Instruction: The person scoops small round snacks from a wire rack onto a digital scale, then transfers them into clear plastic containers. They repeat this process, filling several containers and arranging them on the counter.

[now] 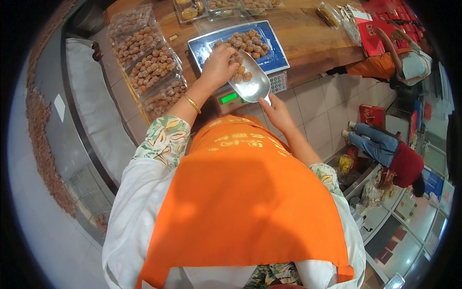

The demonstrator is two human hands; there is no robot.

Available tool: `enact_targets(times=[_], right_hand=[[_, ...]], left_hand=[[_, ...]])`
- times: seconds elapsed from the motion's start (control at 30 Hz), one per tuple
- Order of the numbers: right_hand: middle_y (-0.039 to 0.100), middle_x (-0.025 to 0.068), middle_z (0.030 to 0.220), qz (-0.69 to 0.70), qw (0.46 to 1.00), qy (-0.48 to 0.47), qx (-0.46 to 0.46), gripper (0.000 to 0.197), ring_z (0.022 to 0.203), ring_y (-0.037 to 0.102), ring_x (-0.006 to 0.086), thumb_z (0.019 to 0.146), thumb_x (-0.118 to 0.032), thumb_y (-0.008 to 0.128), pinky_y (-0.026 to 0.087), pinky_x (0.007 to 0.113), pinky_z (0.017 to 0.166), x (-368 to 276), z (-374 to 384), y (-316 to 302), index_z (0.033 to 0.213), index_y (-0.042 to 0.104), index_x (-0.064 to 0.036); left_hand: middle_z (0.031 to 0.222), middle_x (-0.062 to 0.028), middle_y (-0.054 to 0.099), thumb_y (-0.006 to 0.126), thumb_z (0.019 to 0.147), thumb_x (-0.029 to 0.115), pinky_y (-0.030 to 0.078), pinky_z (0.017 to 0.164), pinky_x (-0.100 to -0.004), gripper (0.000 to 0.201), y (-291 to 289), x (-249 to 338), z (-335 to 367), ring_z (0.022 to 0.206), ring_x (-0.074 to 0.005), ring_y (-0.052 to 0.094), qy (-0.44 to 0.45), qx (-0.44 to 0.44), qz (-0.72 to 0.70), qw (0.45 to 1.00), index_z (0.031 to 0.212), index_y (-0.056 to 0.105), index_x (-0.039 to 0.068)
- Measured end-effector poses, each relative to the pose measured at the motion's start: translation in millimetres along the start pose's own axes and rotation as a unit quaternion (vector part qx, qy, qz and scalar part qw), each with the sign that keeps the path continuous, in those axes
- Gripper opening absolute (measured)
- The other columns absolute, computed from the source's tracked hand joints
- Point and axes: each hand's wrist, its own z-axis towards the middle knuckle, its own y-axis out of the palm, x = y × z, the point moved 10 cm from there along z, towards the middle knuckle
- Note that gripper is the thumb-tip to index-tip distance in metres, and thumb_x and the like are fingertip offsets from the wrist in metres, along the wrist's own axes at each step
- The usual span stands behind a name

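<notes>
A metal scoop (256, 82) with a few brown, sugar-dusted balls (241, 75) in it slants over the near edge of a weighing scale. My right hand (277, 113) grips its short handle. At the scoop's left edge my left hand (220, 65) has its fingers bent down beside the balls; what lies within them is hidden. Under the scoop's far end is the scale's blue-and-white tray (202, 48), holding a pile of the same balls (250, 42). The scale's green lit display (229, 98) and its keypad (278, 83) show at the near side.
Clear plastic boxes of balls (153, 70) line the wooden table's (303, 33) left side. More boxes (219, 5) stand at the far edge, another (328, 14) at far right. One co-worker (409, 65) handles red packaging (373, 36); another person (404, 161) is farther right.
</notes>
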Motion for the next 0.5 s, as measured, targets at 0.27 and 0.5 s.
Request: enact_targets(times=[0.27,0.5], right_hand=[[0.060,0.0149,0.080,0.001,1.000,0.013,0.010,0.036,0.065,0.051,0.0211,0.084,-0.030,0.054,0.042,0.034,0.062,22.6,-10.2,4.2,0.102,0.054,0.0004],[0.060,0.0161,0.087,0.055,0.993,0.078,0.071,0.041,0.071,0.052,0.0217,0.085,-0.033,0.052,0.042,0.034,0.066,72.8,-32.7,-11.3,0.101,0.052,0.0038]], left_hand=[[0.085,-0.0119,0.053,0.061,0.067,0.007,0.046,0.067,-0.0339,0.027,15.8,3.8,-3.2,0.076,-0.0266,0.056,0.045,-0.030,0.023,0.998,0.094,0.058,0.005],[0.097,-0.0131,0.050,0.061,0.065,0.001,0.044,0.075,-0.0342,0.033,37.8,10.9,30.4,0.088,-0.0283,0.052,0.083,-0.027,-0.025,0.996,0.097,0.056,0.004]])
